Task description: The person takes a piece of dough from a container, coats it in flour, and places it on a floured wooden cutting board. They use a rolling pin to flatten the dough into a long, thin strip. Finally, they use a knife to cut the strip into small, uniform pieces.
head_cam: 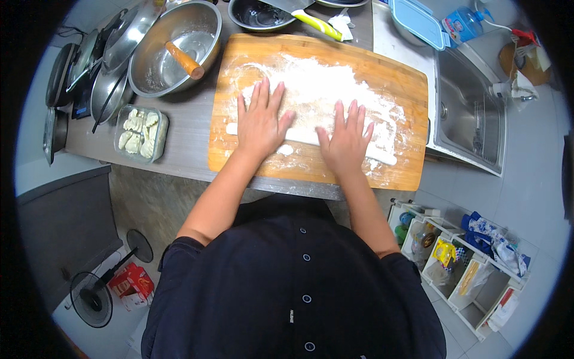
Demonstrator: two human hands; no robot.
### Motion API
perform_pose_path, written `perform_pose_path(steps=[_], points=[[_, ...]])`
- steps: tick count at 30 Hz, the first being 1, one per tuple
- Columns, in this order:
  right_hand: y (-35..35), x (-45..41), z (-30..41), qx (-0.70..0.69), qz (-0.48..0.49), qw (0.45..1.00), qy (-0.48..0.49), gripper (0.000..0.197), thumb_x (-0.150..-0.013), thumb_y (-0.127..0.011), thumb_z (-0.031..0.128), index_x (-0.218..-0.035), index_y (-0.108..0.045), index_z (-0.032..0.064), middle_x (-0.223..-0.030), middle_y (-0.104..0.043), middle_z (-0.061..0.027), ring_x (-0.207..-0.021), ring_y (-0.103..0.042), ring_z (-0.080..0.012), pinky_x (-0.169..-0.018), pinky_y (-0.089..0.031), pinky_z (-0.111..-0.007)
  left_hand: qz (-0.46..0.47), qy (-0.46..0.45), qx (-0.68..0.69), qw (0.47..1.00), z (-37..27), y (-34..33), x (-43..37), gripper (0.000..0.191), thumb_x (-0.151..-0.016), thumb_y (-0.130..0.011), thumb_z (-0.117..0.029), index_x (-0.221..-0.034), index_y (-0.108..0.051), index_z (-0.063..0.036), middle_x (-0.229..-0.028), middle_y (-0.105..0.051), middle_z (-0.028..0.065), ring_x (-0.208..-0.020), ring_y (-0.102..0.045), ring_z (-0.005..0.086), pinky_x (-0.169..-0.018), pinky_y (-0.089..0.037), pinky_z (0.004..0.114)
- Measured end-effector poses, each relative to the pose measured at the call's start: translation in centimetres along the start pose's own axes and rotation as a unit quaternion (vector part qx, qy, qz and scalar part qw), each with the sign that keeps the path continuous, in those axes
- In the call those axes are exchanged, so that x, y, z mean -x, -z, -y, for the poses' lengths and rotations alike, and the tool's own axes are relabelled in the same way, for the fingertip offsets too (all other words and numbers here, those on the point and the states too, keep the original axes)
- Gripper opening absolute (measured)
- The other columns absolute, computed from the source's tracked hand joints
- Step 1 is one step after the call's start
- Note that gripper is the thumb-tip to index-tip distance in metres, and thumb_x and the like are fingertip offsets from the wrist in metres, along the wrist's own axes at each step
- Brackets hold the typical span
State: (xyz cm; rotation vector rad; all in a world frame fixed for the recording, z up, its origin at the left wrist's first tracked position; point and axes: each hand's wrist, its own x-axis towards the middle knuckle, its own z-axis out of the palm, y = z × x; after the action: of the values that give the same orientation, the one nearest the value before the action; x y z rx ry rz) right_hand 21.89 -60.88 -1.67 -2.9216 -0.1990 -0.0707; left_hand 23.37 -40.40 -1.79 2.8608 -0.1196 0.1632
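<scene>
A long white dough rope (302, 135) lies crosswise on a wooden cutting board (410, 89), near its front edge. My left hand (261, 119) rests flat over the rope's left part, with its fingers spread and pointing away from me. Over the right part lies my right hand (345, 141), palm down, its fingers also apart. The palms hide stretches of the rope, and both its ends show. White flour (318, 80) is spread thickly beyond my fingers. A small white clump (285, 149) sits between my wrists.
Left of the board stand a large steel bowl (148, 67) with a wooden rolling pin (184, 60) across it and a clear container (165, 139) of dumplings. Behind are a dark bowl (260, 18) and a green-handled knife (318, 24). A steel sink (464, 98) is at right.
</scene>
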Motion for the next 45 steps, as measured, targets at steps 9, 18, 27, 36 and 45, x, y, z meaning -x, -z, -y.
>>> perform_pose_path(steps=[9, 18, 27, 36, 45], points=[[0.1, -4.4, -2.2, 0.019, -0.009, 0.999, 0.043, 0.071, -0.099, -0.05, 0.049, -0.156, -0.034, 0.0108, -0.164, -0.023, -0.0214, -0.153, -0.017, -0.0379, -0.12, -0.012, -0.061, 0.004, -0.025, 0.005, 1.0, 0.8, -0.4, -2.8, 0.065, -0.1, -0.046, -0.049, -0.154, -0.039, -0.0136, -0.161, -0.031, 0.0192, -0.15, -0.027, 0.0346, -0.121, -0.011, 0.057], [0.8, 9.4, -1.5, -0.025, 0.029, 0.998, 0.054, 0.075, -0.092, -0.065, 0.043, -0.154, -0.038, 0.0124, -0.159, -0.027, -0.0273, -0.148, -0.022, -0.047, -0.117, -0.016, -0.064, 0.05, -0.089, 0.03, 0.994, 0.4, 2.2, 6.9, 0.067, -0.092, -0.063, -0.039, -0.152, -0.044, -0.0152, -0.158, -0.035, 0.0219, -0.145, -0.033, 0.0412, -0.117, -0.02, 0.06], [0.2, -2.7, -3.6, 0.016, -0.059, 0.997, -0.054, 0.077, -0.096, -0.051, 0.058, -0.156, -0.036, 0.0114, -0.161, -0.02, -0.0305, -0.151, -0.015, -0.0474, -0.116, -0.01, -0.068, -0.011, 0.012, -0.023, 1.0, 0.3, 0.0, -0.2, 0.067, -0.097, -0.053, -0.049, -0.153, -0.042, -0.0148, -0.159, -0.032, 0.0251, -0.148, -0.028, 0.0403, -0.117, -0.016, 0.063], [1.2, -2.6, -5.5, 0.041, 0.027, 0.997, 0.059, 0.072, -0.098, -0.048, 0.057, -0.157, -0.035, 0.0154, -0.164, -0.02, -0.0231, -0.154, -0.013, -0.0402, -0.119, -0.01, -0.065, -0.007, -0.011, -0.007, 1.0, 0.8, -0.6, -1.5, 0.064, -0.099, -0.049, -0.048, -0.153, -0.041, -0.0142, -0.161, -0.031, 0.0205, -0.151, -0.025, 0.0363, -0.121, -0.015, 0.056], [1.4, 8.8, -6.9, -0.042, 0.019, 0.992, 0.115, 0.073, -0.091, -0.065, 0.043, -0.153, -0.04, 0.0128, -0.159, -0.029, -0.0269, -0.147, -0.025, -0.0463, -0.116, -0.017, -0.064, 0.009, -0.006, 0.004, 1.0, -1.7, 1.3, 8.2, 0.067, -0.091, -0.065, -0.039, -0.15, -0.046, -0.0154, -0.157, -0.036, 0.0218, -0.144, -0.032, 0.0456, -0.116, -0.021, 0.06]])
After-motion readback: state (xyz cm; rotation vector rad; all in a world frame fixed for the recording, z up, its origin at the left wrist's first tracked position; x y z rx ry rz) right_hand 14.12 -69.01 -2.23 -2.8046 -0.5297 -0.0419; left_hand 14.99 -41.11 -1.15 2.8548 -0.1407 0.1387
